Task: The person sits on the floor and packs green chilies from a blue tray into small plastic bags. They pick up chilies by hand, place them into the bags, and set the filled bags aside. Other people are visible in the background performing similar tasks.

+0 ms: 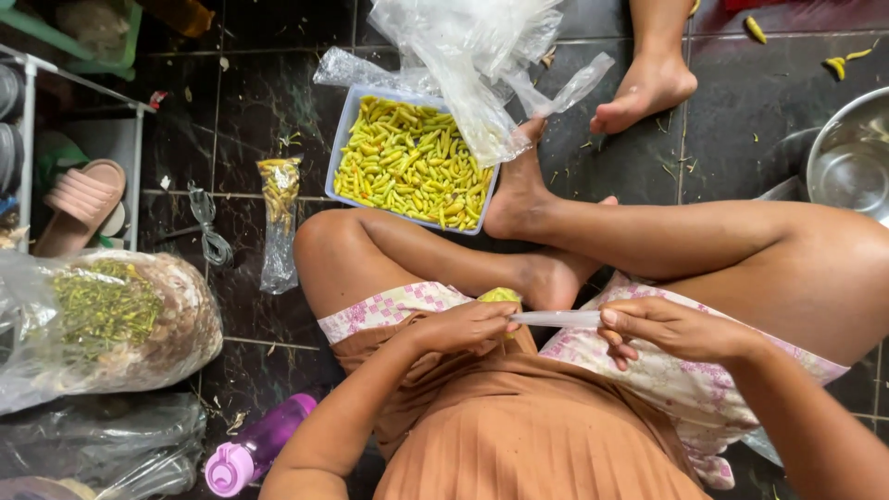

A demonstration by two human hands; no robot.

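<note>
I see one small clear plastic bag (554,318) stretched flat between the two hands, low over the crossed legs. The left hand (468,326) is curled shut, pinching the bag's filled end, where a lump of yellow-green chillies (500,295) shows just above the knuckles. The right hand (669,329) grips the bag's other end between thumb and forefinger, its remaining fingers folded under.

Outward from there I count one pale blue tray (338,153) on the dark tiled floor, heaped with yellow-green chillies too many to count. One crumpled clear plastic sheet (472,51) lies over the tray's far right corner and hides part of it. One packed slim bag of chillies (279,218) lies just left of the tray.

Two bare feet of the seated person rest between tray and lap; a third foot (644,88), someone else's, stands beyond. One steel bowl (852,157) sits at the right edge, partly cut off. At left I see one big bag of green stems (111,319), one purple bottle (255,444) near the left elbow, and one pink sandal (79,204) beside a white rack (28,139).
</note>
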